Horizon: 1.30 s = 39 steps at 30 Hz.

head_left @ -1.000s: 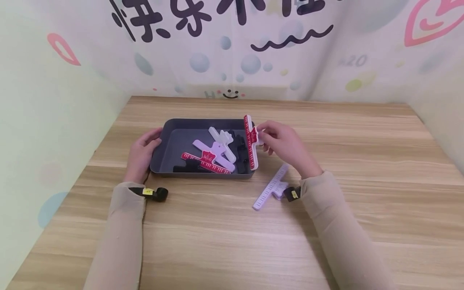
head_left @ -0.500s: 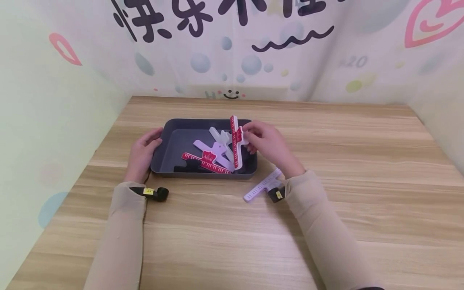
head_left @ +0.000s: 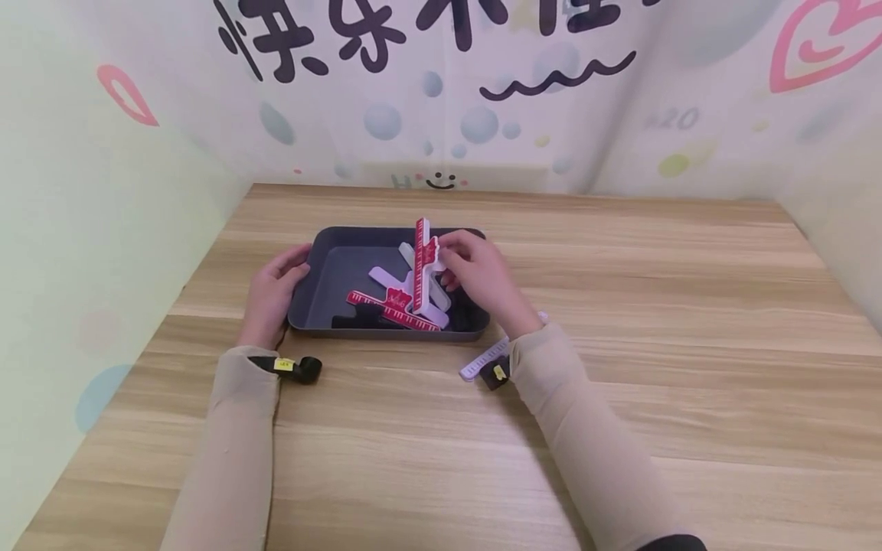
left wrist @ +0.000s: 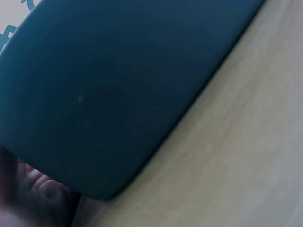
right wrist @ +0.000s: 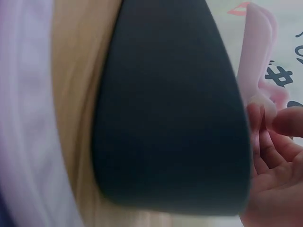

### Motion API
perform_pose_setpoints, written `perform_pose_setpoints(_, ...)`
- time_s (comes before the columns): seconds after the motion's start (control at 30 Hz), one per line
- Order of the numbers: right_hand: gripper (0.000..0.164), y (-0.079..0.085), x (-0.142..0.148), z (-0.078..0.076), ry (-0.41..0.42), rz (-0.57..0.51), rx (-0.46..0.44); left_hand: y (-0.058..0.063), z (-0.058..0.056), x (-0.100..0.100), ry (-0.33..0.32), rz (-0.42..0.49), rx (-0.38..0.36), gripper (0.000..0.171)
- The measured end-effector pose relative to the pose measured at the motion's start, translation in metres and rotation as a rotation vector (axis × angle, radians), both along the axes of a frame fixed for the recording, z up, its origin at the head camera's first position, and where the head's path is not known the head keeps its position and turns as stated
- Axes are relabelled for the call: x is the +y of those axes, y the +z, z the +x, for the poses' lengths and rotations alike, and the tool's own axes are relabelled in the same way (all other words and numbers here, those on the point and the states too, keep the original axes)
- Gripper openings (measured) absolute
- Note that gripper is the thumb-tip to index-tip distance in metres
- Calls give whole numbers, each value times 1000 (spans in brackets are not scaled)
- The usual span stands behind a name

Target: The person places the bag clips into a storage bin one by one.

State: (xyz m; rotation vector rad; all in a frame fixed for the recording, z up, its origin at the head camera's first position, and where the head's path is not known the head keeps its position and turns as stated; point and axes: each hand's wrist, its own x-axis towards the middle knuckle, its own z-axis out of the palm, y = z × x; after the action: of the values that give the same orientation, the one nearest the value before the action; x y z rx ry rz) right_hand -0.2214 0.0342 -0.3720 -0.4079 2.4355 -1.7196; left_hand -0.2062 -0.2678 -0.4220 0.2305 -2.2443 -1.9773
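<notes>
My right hand pinches a red and white piano-key clip by its handle, holding it upright over the dark grey tray. The back of that clip shows in the right wrist view beyond the tray wall. My left hand grips the tray's left side, thumb by the rim; the left wrist view shows mostly the tray's outer wall. Inside the tray lie another red clip, a lavender clip, a whitish clip, partly hidden, and black clips.
A lavender piano-key clip lies on the wooden table in front of the tray, partly covered by my right wrist and its camera. A printed backdrop stands behind the table.
My right hand has carried the red and white clip leftward, from the tray's right edge to over its middle. The lavender clip on the table has shifted slightly left. My left hand stays put.
</notes>
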Motion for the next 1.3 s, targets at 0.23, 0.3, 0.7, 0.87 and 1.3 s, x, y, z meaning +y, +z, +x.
perform_pose_setpoints(0.23,21,-9,-7,-1,-11,33,-2,-1,-1,0,0,12,-7,37)
perform_pose_setpoints(0.3,22,-10,-8,0,-10,44,0,-1,-2,0,-1,21,-7,38)
perform_pose_setpoints(0.7,23,-20,-9,-2,28,99,33,-4,-1,-1,0,12,9,37)
perform_pose_setpoints(0.87,21,-20,-11,-2,36,143,50,-5,-2,-1,8,-3,30,36)
perform_pose_setpoints(1.3,22,-22,-15,-3,82,313,123,-4,-1,-1,6,4,22,36)
